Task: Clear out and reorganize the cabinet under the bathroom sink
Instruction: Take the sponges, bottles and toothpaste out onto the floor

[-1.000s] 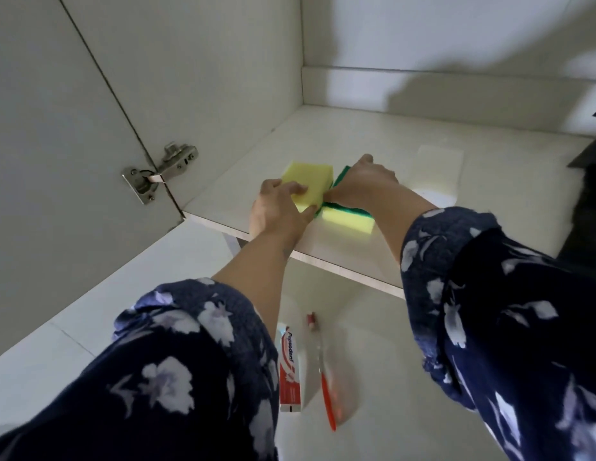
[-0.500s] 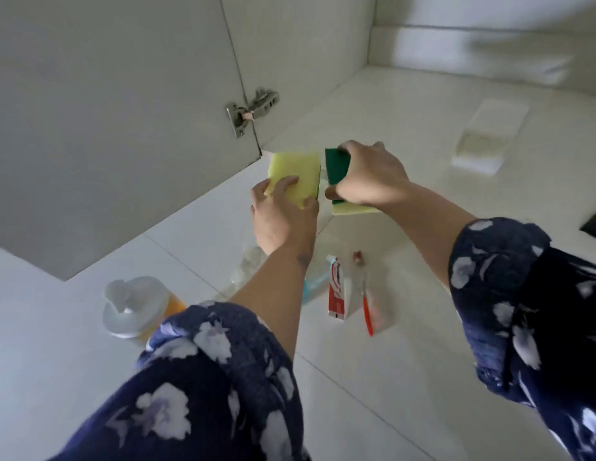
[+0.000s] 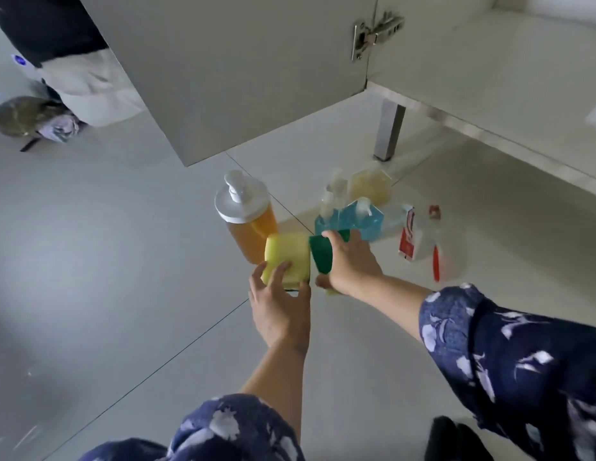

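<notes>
Yellow sponge [image 3: 286, 257] gripped by left hand [image 3: 279, 310], green-faced sponge [image 3: 321, 257] by right hand [image 3: 351, 261], both low over floor [image 3: 107, 261]. Risk: setting down could knock the pump bottle [image 3: 246, 214] just beside.

Single head-worn wide-angle view — looking steeply down and forward, close over both forearms, onto the floor [image 3: 90, 261]. Open cabinet door [image 3: 240, 78] at top, cabinet base [image 3: 489, 78] at upper right — edges bent by the lens. No second view to share with.
</notes>
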Available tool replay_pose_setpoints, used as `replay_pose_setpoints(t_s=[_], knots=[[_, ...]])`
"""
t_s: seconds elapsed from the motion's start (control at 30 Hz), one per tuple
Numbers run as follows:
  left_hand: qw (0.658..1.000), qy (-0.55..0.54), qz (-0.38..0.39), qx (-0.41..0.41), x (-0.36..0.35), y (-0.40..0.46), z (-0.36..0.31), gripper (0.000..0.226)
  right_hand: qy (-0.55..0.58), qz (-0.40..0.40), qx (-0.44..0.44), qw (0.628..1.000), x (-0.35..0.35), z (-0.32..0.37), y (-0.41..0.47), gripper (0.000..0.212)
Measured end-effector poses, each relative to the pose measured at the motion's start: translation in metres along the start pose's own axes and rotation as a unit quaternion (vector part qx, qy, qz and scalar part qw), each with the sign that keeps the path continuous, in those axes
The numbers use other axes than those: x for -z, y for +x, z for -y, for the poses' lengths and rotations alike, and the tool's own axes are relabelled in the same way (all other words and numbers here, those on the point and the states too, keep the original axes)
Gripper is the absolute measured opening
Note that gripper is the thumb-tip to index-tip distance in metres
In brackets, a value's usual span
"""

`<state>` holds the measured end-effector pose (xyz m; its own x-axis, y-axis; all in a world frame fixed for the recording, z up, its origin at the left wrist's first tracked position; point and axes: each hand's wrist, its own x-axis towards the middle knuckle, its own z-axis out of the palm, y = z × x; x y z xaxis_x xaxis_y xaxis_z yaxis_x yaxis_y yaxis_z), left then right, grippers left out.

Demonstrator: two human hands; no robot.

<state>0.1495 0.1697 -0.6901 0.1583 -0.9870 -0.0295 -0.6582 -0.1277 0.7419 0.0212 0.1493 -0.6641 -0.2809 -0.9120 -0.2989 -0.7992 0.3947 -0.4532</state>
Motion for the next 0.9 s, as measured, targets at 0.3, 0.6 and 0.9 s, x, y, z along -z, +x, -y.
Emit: replay_pose_setpoints(t_s=[0.3,0.6,0.9], knots=[[0.994,0.030,0.083,0.068,-0.016,-0.012,0.046,0.041,-0.060,0.037,-0.013,0.997,-0.050,-0.035,-0.006,0.078],[0.988,0.121,0.091,-0.044,-0.025,0.009,-0.011,0.033,-0.004,0.013,-0.013,1.000,0.001,-0.048,0.003,0.055],[0.958,0.055,0.178,-0.220,-0.080,0.041,-0.211,0.027,-0.055,-0.172,-0.073,0.981,0.226,-0.115,0.004,0.036]])
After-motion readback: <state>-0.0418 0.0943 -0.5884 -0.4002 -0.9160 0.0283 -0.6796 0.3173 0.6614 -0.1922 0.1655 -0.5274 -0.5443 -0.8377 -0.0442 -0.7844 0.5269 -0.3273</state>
